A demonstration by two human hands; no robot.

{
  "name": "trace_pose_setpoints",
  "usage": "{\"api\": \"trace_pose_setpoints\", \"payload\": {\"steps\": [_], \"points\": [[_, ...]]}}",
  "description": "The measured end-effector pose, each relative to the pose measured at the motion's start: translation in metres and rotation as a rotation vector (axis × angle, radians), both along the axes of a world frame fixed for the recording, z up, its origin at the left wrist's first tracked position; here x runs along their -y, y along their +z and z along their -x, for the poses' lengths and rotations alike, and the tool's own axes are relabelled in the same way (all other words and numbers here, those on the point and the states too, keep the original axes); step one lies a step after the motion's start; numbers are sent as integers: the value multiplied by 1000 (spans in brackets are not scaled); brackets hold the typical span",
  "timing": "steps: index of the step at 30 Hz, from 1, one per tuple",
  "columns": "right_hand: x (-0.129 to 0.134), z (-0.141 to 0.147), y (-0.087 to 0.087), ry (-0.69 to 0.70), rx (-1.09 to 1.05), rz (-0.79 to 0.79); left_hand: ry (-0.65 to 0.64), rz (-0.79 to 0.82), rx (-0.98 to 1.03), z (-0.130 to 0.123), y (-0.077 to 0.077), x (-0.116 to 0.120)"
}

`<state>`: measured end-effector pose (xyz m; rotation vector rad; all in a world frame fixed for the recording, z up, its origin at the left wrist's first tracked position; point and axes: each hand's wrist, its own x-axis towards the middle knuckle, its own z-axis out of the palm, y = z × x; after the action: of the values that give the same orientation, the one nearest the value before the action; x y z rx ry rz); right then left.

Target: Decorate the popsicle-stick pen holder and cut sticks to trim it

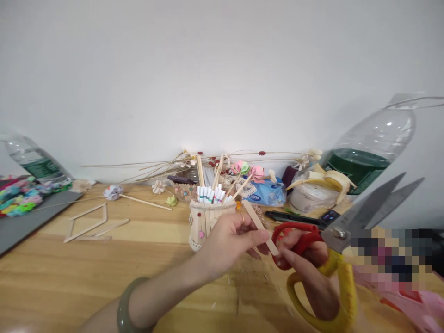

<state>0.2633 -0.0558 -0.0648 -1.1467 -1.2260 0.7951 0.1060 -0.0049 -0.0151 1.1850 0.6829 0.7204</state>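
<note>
My left hand [231, 243], with a green bangle on its wrist, pinches a flat wooden craft stick [255, 216] between thumb and fingers. The stick slants down to the right. My right hand [312, 270] has its fingers through the red and yellow handles of a pair of scissors [342, 233], whose blades are slightly parted and point up to the right, away from the stick. The right fingertips are at the stick's lower end. Behind my left hand stands a stick-covered holder [204, 222] with white-capped markers [210, 194] and several bundled sticks.
On the left lie craft sticks [90, 226] in an open outline and a paper flower [114, 192]. A large bottle [367, 148] leans at the right, near a banana peel [322, 180], a blue tissue pack [267, 192] and a black pen [291, 218]. A pink object [405, 300] sits lower right.
</note>
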Motion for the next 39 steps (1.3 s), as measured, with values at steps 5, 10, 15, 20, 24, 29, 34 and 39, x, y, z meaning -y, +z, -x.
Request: {"api": "trace_pose_setpoints", "payload": {"steps": [5,10,15,20,24,29,34,39], "points": [[-1,-1,-3,21,-21,43,-31,-31,-31,1,0,-2],[-2,4,1,78,-119,80,-64,-53,-54,1,-1,-2],[-3,7,3,65,-197,127,-71,-20,-31,1,1,-3],[3,3,4,173,-159,115,-15,12,5,4,8,-5],[7,3,4,330,-78,108,83,-7,104,11,15,-10],[5,3,26,466,101,267,146,-42,164,19,22,-16],[1,-2,65,661,81,421,207,0,137,19,28,-15],[-1,-8,68,717,5,417,271,15,119,18,31,-12]]}}
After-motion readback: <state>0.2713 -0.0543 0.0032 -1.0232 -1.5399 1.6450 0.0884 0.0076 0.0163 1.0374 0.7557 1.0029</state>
